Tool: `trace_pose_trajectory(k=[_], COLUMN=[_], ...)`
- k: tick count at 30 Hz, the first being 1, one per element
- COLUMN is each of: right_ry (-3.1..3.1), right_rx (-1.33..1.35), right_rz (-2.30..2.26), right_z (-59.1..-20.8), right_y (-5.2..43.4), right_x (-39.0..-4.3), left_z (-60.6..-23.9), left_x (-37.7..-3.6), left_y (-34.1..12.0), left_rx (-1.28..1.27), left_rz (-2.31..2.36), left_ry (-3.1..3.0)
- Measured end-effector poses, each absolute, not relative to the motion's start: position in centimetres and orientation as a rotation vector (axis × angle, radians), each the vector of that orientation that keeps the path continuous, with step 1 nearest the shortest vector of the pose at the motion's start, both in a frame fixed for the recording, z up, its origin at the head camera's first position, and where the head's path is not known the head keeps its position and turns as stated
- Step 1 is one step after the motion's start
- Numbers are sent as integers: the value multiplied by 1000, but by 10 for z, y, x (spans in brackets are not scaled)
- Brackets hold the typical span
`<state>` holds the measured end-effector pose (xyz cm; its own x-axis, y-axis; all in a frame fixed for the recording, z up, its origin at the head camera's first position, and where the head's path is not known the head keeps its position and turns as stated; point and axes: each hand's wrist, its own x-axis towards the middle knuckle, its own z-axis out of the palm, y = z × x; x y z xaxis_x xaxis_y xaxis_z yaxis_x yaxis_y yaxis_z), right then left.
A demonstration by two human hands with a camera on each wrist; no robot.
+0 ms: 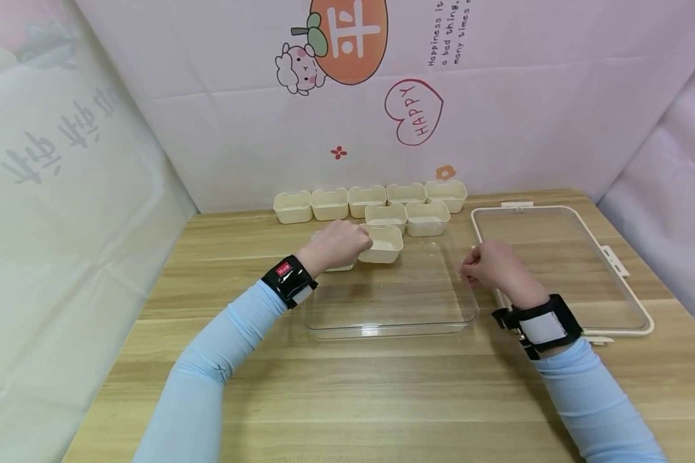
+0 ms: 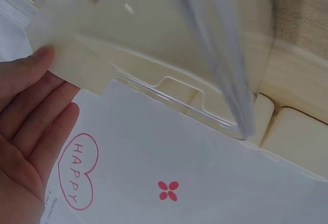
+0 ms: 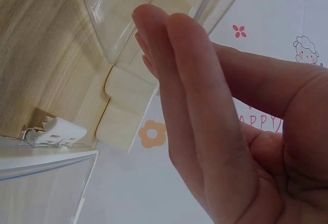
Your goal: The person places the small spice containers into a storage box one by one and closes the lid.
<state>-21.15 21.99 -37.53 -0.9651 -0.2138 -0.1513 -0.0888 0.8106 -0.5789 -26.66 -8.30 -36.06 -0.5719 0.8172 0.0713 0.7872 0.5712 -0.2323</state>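
The left hand (image 1: pixel 338 244) pinches a small cream container (image 1: pixel 380 244) over the far left part of a clear, shallow box (image 1: pixel 394 315). In the left wrist view its thumb lies on the container (image 2: pixel 72 49), with the fingers at the other side. Partly hidden under that hand, another cream container (image 1: pixel 340 267) is in the box's far left corner. Beside the box's right wall is the right hand (image 1: pixel 489 267), its fingers loosely extended in the right wrist view. Whether those fingers touch the wall I cannot tell.
Several matching cream containers (image 1: pixel 330 204) line the table's back edge, with two more (image 1: pixel 427 220) just in front of them, by the box's far side. To the right lies a clear lid (image 1: pixel 556 270) with a white rim and clips. A printed cloth (image 1: pixel 237 141) hangs behind.
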Motion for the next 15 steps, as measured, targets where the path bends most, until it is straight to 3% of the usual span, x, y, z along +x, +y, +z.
trace_pose_trajectory(k=[15], right_ry=[2816], right_rx=[-251], right_rz=[-863], right_z=[-376], right_y=[220], right_x=[-212], left_z=[-360], left_x=[-268], left_y=[-80], left_rx=[-1327], left_rz=[260], left_ry=[-2679])
